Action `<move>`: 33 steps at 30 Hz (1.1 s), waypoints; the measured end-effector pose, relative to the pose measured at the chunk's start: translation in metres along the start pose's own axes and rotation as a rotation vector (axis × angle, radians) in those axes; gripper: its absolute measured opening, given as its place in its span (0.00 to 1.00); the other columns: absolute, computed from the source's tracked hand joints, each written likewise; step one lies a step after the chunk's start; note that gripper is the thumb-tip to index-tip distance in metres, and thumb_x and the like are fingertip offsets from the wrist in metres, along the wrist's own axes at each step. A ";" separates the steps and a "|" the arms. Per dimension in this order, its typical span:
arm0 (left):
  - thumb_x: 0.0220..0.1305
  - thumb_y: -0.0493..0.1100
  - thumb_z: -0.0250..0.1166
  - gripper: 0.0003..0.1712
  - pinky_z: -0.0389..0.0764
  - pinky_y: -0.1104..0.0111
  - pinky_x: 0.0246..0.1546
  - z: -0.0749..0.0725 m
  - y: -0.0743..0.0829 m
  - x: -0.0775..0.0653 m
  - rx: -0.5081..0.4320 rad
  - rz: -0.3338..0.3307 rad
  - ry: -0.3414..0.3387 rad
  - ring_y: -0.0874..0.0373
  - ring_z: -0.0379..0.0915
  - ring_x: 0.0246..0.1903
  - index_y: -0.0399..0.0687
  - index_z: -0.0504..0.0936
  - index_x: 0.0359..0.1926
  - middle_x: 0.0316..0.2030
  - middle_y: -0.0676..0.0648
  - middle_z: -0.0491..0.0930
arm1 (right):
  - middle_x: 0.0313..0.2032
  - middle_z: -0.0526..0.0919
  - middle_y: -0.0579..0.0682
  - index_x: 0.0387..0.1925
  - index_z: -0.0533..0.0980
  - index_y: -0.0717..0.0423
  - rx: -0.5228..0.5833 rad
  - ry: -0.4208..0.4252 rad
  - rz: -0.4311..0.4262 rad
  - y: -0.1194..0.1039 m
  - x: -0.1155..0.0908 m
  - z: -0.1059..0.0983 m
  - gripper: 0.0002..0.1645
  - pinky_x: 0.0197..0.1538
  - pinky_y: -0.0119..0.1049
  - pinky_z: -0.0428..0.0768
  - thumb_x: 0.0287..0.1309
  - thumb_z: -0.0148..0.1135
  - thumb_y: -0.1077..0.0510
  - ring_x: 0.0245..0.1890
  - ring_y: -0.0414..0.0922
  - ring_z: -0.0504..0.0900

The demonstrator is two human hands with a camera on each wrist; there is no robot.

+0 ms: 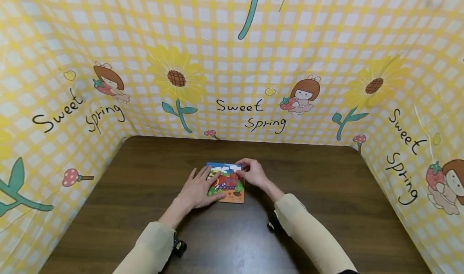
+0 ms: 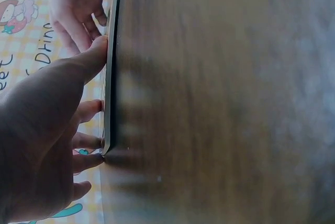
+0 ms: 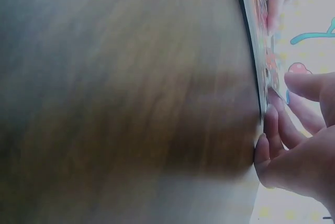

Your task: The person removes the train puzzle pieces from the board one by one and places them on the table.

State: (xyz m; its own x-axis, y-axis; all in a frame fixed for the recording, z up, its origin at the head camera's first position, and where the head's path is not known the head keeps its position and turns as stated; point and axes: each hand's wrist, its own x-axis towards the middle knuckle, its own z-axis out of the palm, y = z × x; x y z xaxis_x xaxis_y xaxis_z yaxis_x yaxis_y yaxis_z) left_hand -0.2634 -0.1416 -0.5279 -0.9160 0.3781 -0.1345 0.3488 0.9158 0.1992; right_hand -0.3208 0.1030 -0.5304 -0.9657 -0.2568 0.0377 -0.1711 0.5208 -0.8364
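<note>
Left hand (image 1: 197, 189) lies flat on the puzzle (image 1: 226, 182), fingers straight and spread over its left half, palm near the front left corner. Released, gripping nothing. In the left wrist view the left hand (image 2: 47, 124) shows from the side: thumb tip against the puzzle (image 2: 109, 88) edge, other fingers (image 2: 86, 110) laid along the top face.

Right hand (image 1: 251, 172) sits at the puzzle's back right corner, fingers curled down onto the top edge, fingertips touching near the blue sky part. Looks like a pinch at that corner, but whether it holds a loose piece I cannot tell. In the right wrist view the right hand (image 3: 301, 145) has fingertips (image 3: 269, 122) pressed at the puzzle (image 3: 259, 51) edge, thumb low against the side. That view is blurred.

Puzzle is a thin board with a picture in red, green, blue and orange. It lies flat on the table (image 1: 326, 177), about the middle, a bit toward the back, slightly turned.

Both forearms wear beige sleeves (image 1: 308, 225). A black wrist unit (image 1: 178, 245) shows under the left sleeve, another under the right.

Table is dark brown wood grain. A yellow checked backdrop (image 1: 232, 44) wraps the back and both sides, printed with sunflowers, cartoon girls with strawberries, mushrooms and the words "Sweet Spring".
</note>
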 end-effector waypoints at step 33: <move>0.74 0.79 0.57 0.52 0.47 0.38 0.88 0.002 -0.003 0.001 0.003 0.015 0.010 0.39 0.47 0.89 0.61 0.60 0.88 0.88 0.35 0.51 | 0.49 0.90 0.63 0.65 0.83 0.67 0.046 -0.032 -0.021 0.003 -0.010 -0.006 0.28 0.49 0.40 0.90 0.63 0.75 0.72 0.45 0.50 0.90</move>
State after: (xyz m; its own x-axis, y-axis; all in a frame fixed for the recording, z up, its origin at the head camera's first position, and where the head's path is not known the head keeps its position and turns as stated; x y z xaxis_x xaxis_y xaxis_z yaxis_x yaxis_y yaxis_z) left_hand -0.2644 -0.1435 -0.5301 -0.9124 0.3907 -0.1220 0.3633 0.9103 0.1982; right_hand -0.3124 0.1122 -0.5306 -0.9552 -0.2935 0.0386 -0.1813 0.4770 -0.8600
